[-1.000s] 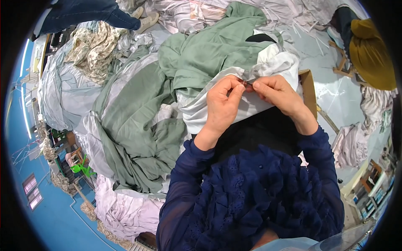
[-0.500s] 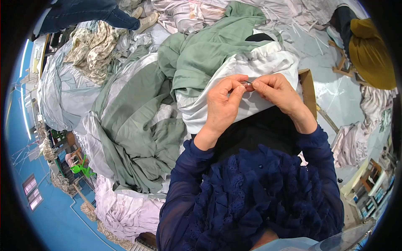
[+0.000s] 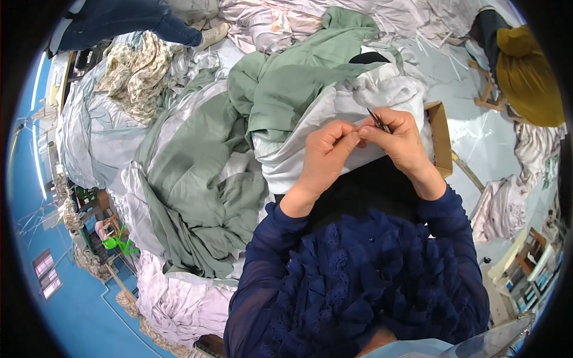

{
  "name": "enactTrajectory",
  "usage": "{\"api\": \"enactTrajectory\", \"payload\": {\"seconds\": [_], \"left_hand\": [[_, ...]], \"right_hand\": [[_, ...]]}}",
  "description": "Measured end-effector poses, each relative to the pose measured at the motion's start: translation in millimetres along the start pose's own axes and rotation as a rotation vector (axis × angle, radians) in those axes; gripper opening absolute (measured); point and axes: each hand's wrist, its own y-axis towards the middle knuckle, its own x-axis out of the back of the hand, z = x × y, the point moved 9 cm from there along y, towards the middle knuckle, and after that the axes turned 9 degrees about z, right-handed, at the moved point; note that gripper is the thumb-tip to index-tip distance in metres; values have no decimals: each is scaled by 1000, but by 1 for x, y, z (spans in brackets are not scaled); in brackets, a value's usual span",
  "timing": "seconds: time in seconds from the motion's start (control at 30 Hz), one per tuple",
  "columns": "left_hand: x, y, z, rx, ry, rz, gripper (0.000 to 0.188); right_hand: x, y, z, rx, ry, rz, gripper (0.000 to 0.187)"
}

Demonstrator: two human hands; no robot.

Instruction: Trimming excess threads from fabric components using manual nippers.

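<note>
My right hand (image 3: 401, 140) is closed around a small pair of dark, pointed thread snips (image 3: 378, 120), whose tips stick out past the fingers toward the upper left. Its thumb and fingertip meet those of my left hand (image 3: 325, 156), which is pinched closed; whatever lies between its fingertips is too small to make out. Just beneath both hands, white cloth (image 3: 277, 164) covers my lap, joined by folds of sage-green fabric (image 3: 280, 98) that spread to the left and away from me.
Heaps of pale cloth (image 3: 89, 143) and a patterned bundle (image 3: 140, 77) lie at the left. A cardboard box (image 3: 440, 140) stands right of my lap. One person in jeans (image 3: 131, 27) is at the far left; another in a mustard garment (image 3: 528, 77) is beside a wooden stool (image 3: 488, 95).
The snips' dark points now stick up from my right hand, where only a thin glint showed between the fingers before. Both hands have shifted slightly down and right.
</note>
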Motion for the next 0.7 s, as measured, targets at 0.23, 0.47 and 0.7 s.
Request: {"api": "enactTrajectory", "payload": {"seconds": [0.23,0.47,0.7], "left_hand": [[-19,0,7,117,-89,93,7],[62,17,-60,-301,860,-357,19],[83,87,24,198,303,-5,34]], "right_hand": [[44,-39,1,-10,-100,-245,9],[188,-164,-32,-238,-346,-484,11],[186,-188,-24,-336,-979,-744,33]]}}
